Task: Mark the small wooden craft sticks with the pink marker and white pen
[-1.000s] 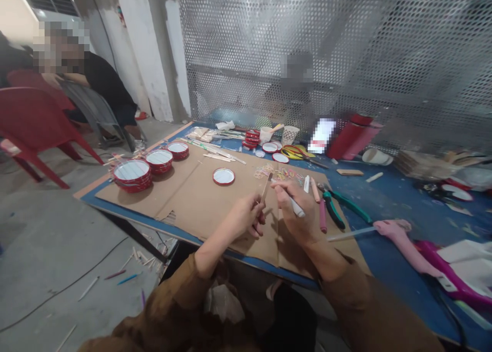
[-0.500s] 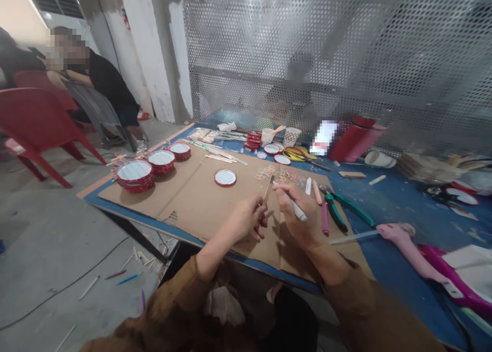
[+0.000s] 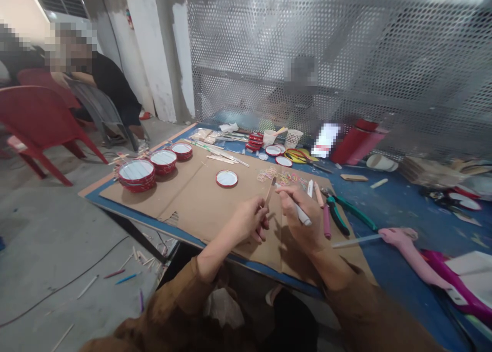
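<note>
My left hand is closed on a thin wooden stick, which points up and has a dark tip. In my right hand is a white marker pen, its nib end close beside the stick's dark end. I cannot tell whether nib and stick touch. Both hands are above a brown cardboard sheet. Beyond them lie small coloured rubber bands in a loose heap. A white round lid with a red rim rests on the cardboard, ahead of my left hand.
Red-rimmed lid stacks stand on the left. Right of my right hand lie other markers, green-handled pliers and a pink glue gun. At the back are paper cups, scissors, a phone and a red bottle.
The view has shifted very slightly, so the table's things appear a little to the right and lower. Both hands keep the same hold, the marker still beside the stick's tip.
</note>
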The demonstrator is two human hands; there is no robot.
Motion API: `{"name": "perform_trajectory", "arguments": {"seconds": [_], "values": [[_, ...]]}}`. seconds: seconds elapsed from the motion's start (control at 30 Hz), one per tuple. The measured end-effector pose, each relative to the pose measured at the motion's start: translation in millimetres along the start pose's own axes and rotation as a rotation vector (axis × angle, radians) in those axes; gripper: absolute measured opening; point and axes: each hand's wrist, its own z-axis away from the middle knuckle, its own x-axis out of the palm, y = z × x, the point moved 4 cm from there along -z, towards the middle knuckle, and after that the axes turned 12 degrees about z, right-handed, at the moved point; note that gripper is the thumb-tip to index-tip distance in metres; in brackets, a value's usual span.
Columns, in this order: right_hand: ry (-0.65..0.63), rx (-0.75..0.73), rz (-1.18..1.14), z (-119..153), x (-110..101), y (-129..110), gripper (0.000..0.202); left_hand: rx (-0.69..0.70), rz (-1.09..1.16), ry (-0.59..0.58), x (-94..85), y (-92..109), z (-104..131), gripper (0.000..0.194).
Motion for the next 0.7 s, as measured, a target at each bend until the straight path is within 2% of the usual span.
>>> {"name": "perform_trajectory", "arguments": {"seconds": [0.7], "values": [[-0.050,0.047,-0.020,0.1,-1.3,-1.0,0.022,-0.009,-0.007,-0.015,0.6,-1.7,0.1,0.012]]}}
